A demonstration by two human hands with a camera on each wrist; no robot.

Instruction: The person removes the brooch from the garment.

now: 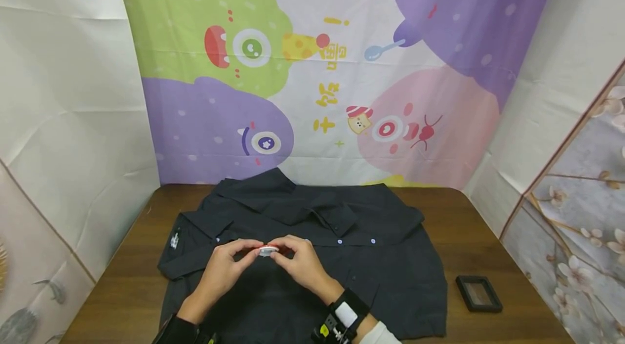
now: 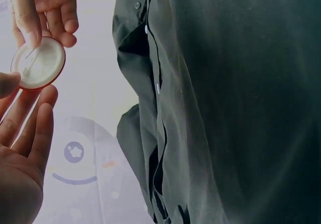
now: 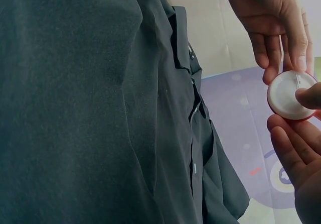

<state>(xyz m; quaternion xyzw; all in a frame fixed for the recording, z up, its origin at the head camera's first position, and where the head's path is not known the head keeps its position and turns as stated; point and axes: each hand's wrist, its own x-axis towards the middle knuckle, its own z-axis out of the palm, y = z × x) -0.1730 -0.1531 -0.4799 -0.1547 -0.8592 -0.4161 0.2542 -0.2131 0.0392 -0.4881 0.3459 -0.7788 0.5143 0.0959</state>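
Fingertips (image 1: 254,249) of both hands pinch a small round badge (image 1: 268,250), white-faced with a red rim, by its opposite edges. Being a disc, it has no long axis; its white back, crossed by a thin pin, faces down toward the wrist cameras. The left hand (image 1: 221,271) grips its left edge, the right hand (image 1: 304,265) its right. It hangs just above a dark button-up shirt (image 1: 381,257) spread flat on a brown table (image 1: 488,235). A small black frame (image 1: 478,293) lies well apart, to the right.
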